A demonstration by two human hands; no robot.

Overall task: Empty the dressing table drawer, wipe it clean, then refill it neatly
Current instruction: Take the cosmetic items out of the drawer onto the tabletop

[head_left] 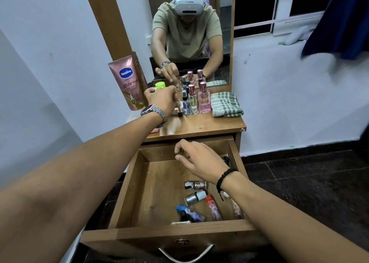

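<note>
The wooden drawer (pixel 127 185) is pulled out. Near its front right lie several small bottles: a glitter nail polish (pixel 196 185), a silver one with a white cap (pixel 194 198), a red-capped tube (pixel 213 206) and a blue-capped bottle (pixel 189 212). My right hand (pixel 199 160) hovers over the back of the drawer, fingers loosely curled and holding nothing. My left hand (pixel 162 99) reaches onto the table top (pixel 209 126). Its fingertips pinch the top of a small rose-gold lipstick (pixel 180 111), which stands upright there. A folded checked cloth (pixel 225 104) lies at the table's back right.
A pink perfume bottle (pixel 204 100), a clear one (pixel 192 101) and a small blue spray (pixel 185 104) stand in a row before the mirror (pixel 223 43). A pink Vaseline tube (pixel 129 83) leans at the left by a green-capped item (pixel 159 84). Black item (pixel 225 159) in the drawer's back right corner.
</note>
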